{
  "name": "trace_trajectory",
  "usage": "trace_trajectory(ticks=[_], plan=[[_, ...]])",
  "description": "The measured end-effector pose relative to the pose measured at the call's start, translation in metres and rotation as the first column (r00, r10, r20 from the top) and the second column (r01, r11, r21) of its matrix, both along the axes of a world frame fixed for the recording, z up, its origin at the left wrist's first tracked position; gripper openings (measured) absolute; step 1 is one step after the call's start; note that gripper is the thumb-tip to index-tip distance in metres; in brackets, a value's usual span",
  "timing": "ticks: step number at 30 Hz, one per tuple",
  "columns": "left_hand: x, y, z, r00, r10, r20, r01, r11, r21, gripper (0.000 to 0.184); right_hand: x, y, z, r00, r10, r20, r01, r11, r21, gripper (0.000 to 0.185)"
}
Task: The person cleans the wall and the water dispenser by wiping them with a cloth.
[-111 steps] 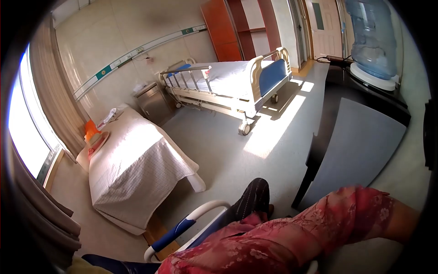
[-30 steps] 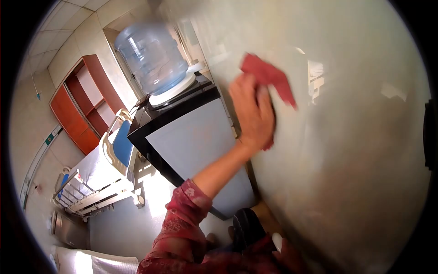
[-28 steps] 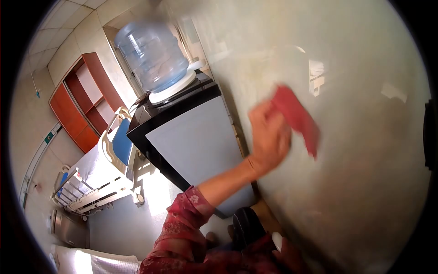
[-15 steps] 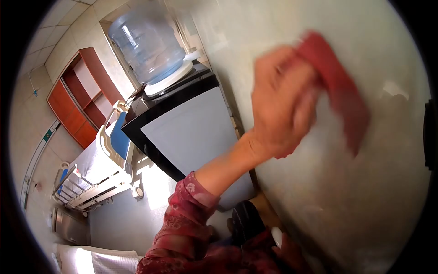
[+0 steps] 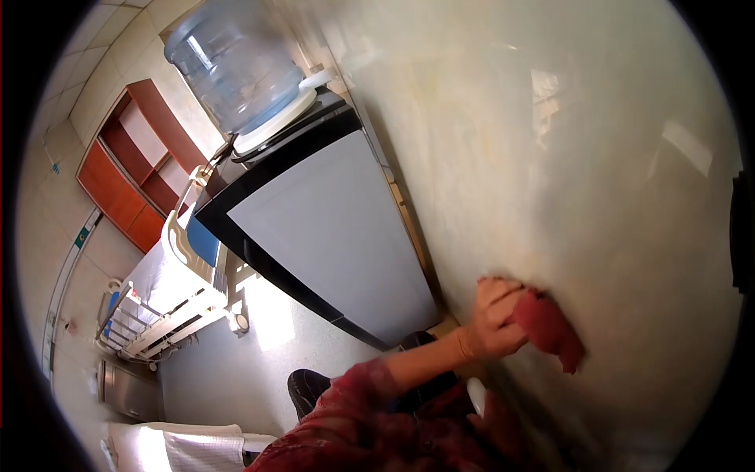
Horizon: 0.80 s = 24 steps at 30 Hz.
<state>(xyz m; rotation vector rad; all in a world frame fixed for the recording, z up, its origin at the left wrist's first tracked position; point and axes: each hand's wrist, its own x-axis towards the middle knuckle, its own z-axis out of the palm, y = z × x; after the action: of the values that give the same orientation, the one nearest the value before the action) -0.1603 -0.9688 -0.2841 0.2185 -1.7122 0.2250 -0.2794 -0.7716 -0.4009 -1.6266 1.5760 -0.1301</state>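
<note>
My left hand [image 5: 497,318] is closed around a bunched red cloth [image 5: 549,330] and presses it against the pale, glossy wall [image 5: 629,259]. The cloth's loose end sticks out past my fingers to the lower right. Low in the view, in shadow, my right hand [image 5: 497,431] is partly seen beside my body. It appears to grip a smooth white rounded object [image 5: 476,396], of which only the end shows; its kind is unclear.
A black-and-grey water dispenser [image 5: 338,236] with a large blue bottle [image 5: 236,67] stands close to the wall. Further left are a hospital bed [image 5: 177,291], a red-brown cabinet [image 5: 134,173] and a metal bedside unit [image 5: 130,389]. My dark shoe [image 5: 307,389] is on the floor.
My left hand has moved down along the wall with the red cloth, which hung loose before and is now bunched. The dispenser appears slightly shifted left in view.
</note>
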Motion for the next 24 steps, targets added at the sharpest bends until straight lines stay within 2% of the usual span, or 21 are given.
trace_trajectory(ticks=[1, 2, 3, 5, 6, 7, 8, 9, 11, 12, 13, 14, 15, 17, 19, 21, 23, 24], plan=[[-0.006, 0.005, -0.027, 0.999, -0.001, -0.054, 0.002, 1.000, 0.011, 0.025, 0.001, 0.001, 0.009, 0.999, 0.031, -0.008, -0.032, 0.993, -0.116, 0.066], [-0.004, 0.010, -0.055, 1.000, -0.016, -0.010, 0.017, 0.999, 0.030, 0.028, 0.003, 0.003, 0.016, 0.998, 0.063, -0.020, -0.066, 0.971, -0.231, 0.068], [-0.001, 0.017, -0.072, 1.000, -0.016, -0.014, 0.016, 0.999, 0.035, 0.028, 0.008, 0.004, 0.022, 0.998, 0.063, -0.023, -0.067, 0.972, -0.226, 0.068], [0.005, 0.027, -0.100, 0.990, 0.096, 0.099, -0.106, 0.989, 0.099, 0.031, 0.016, 0.008, 0.029, 1.000, -0.008, -0.022, 0.001, 0.947, -0.323, 0.072], [0.006, 0.028, -0.115, 0.984, 0.133, 0.119, -0.148, 0.980, 0.134, 0.035, 0.011, 0.008, 0.019, 1.000, -0.007, -0.023, 0.000, 0.948, -0.319, 0.072], [0.011, 0.024, -0.129, 0.984, 0.133, 0.117, -0.149, 0.979, 0.138, 0.035, 0.000, 0.007, -0.002, 0.999, 0.035, 0.002, -0.033, 0.970, -0.242, 0.073], [0.016, 0.019, -0.143, 0.996, 0.042, 0.073, -0.070, 0.895, 0.441, 0.034, -0.005, 0.005, -0.017, 0.997, 0.072, 0.032, -0.066, 0.984, -0.166, 0.075], [0.018, 0.017, -0.142, 0.999, -0.032, 0.003, 0.021, 0.717, 0.697, 0.033, -0.005, 0.005, -0.027, 0.997, 0.071, 0.033, -0.065, 0.984, -0.164, 0.075], [0.030, 0.007, -0.141, 0.999, 0.016, 0.038, -0.039, 0.670, 0.741, 0.038, -0.003, 0.006, -0.037, 0.999, 0.048, -0.020, -0.052, 0.958, -0.280, 0.066], [0.039, -0.002, -0.147, 0.982, 0.159, 0.106, -0.185, 0.658, 0.730, 0.039, -0.001, 0.006, -0.030, 0.999, 0.049, -0.019, -0.052, 0.959, -0.279, 0.066], [0.045, -0.011, -0.153, 0.939, 0.298, 0.170, -0.327, 0.625, 0.709, 0.039, -0.001, 0.005, -0.022, 1.000, 0.024, 0.005, -0.022, 0.982, -0.187, 0.066], [0.046, -0.025, -0.148, 0.915, 0.396, 0.080, -0.310, 0.559, 0.769, 0.040, 0.001, 0.003, -0.013, 1.000, -0.004, 0.026, 0.006, 0.996, -0.093, 0.066], [0.047, -0.043, -0.140, 0.870, 0.493, -0.002, -0.278, 0.495, 0.823, 0.040, 0.001, 0.001, -0.008, 1.000, -0.005, 0.025, 0.007, 0.996, -0.092, 0.066], [0.066, -0.081, -0.132, 0.864, 0.498, -0.078, -0.186, 0.458, 0.869, 0.038, 0.001, -0.003, -0.002, 0.999, -0.016, 0.050, 0.018, 0.999, -0.037, 0.060], [0.075, -0.099, -0.095, 0.839, 0.526, -0.138, -0.140, 0.454, 0.880, 0.038, 0.000, -0.005, -0.003, 0.998, -0.012, 0.063, 0.014, 0.999, -0.032, 0.060], [0.086, -0.110, -0.051, 0.857, 0.494, -0.146, -0.168, 0.536, 0.827, 0.039, 0.000, -0.006, -0.009, 0.997, -0.008, 0.080, 0.010, 1.000, -0.026, 0.059], [0.081, -0.112, -0.006, 0.847, 0.412, -0.335, -0.034, 0.672, 0.740, 0.040, 0.001, -0.003, -0.020, 0.996, -0.006, 0.087, 0.011, 0.998, -0.064, 0.059], [0.073, -0.105, 0.020, 0.843, 0.381, -0.380, -0.036, 0.744, 0.667, 0.041, 0.002, -0.004, -0.018, 0.996, -0.006, 0.089, 0.011, 0.998, -0.062, 0.059]])
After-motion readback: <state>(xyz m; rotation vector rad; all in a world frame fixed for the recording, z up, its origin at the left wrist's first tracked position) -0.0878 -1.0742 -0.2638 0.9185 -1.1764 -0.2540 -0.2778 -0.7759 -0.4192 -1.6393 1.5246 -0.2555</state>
